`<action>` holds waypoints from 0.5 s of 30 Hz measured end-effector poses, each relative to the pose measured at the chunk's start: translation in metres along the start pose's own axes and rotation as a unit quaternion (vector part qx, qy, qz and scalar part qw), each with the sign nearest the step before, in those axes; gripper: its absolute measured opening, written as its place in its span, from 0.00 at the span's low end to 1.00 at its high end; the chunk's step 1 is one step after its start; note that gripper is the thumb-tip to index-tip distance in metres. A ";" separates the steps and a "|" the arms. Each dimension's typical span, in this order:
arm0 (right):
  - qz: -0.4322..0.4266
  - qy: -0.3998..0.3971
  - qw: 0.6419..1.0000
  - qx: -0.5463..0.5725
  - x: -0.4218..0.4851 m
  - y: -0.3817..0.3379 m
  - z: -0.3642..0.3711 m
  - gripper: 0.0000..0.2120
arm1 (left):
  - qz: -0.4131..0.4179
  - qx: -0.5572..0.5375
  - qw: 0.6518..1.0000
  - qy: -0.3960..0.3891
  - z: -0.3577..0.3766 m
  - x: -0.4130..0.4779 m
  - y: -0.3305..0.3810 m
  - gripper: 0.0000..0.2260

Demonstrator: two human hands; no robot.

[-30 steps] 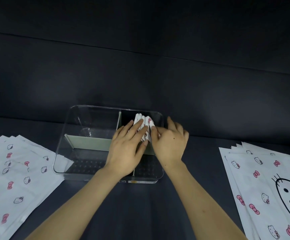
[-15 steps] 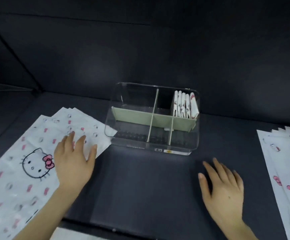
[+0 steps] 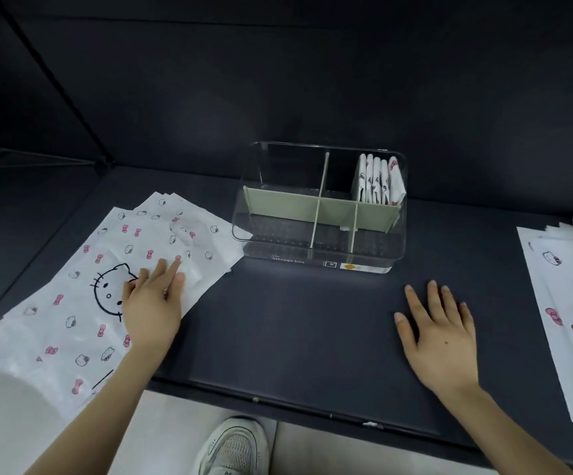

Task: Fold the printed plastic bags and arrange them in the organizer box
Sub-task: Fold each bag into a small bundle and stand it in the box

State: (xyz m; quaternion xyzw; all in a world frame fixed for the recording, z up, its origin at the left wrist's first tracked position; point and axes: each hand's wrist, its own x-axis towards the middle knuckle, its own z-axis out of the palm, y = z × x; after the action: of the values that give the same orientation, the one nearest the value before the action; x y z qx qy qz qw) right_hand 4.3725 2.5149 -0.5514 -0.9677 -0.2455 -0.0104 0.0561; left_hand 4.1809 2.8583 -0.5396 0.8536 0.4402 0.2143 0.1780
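Head view, looking down across a dark worktop (image 3: 295, 323). Found the left hand (image 3: 153, 299) lying open and flat on the top bag (image 3: 72, 323) of the left stack of bags (image 3: 161, 217), fingers straight and pointing away and to the right, toward the organizer box (image 3: 319, 257). Gripped nothing, only pressed on the plastic just beside the large cat-face print. Found the right hand (image 3: 439, 332) open as well, fingers spread, palm down on bare worktop in front of the box's right end, holding nothing.

Saw several folded bags (image 3: 379, 180) standing upright on edge in the box's rear right compartment, packed against the right wall. Saw a second flat pile, the right stack of bags (image 3: 566, 303), near the right hand but apart from it.

Noted the relation that mattered: top bag directly under the left hand, its long axis running on a diagonal from the near left, where the stack overhung the worktop's front edge, up toward the box's near left corner. Could not tell whether that far corner touched the box or slipped under it. Bare worktop for folding lay to the right of the left hand, between the two hands.

Judged the left hand the nearer one and the likely one to draw the top bag rightward. Judged thin, slick plastic apt to drag the bag beneath along with it.
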 end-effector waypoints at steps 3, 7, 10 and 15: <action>-0.003 -0.023 0.999 0.036 0.000 0.003 -0.001 0.32 | 0.018 -0.079 0.996 0.026 -0.026 -0.015 0.026 0.14; 0.049 0.021 0.970 0.235 -0.004 -0.001 -0.029 0.24 | 0.103 -0.184 0.976 0.046 -0.061 -0.028 0.078 0.13; 0.127 -0.009 0.861 0.492 -0.009 -0.005 -0.071 0.19 | 0.219 -0.230 0.948 0.003 -0.067 -0.041 0.126 0.14; 0.144 -0.059 0.707 0.689 -0.005 0.013 -0.126 0.40 | 0.423 -0.254 0.868 -0.058 -0.026 -0.062 0.195 0.14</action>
State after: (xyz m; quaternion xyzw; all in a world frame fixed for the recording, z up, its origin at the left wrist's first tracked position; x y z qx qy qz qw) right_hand 4.3750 2.4868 -0.4274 -0.6819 -0.0444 0.2270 0.6939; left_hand 4.2664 2.7032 -0.4347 0.8942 -0.0435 0.3236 0.3061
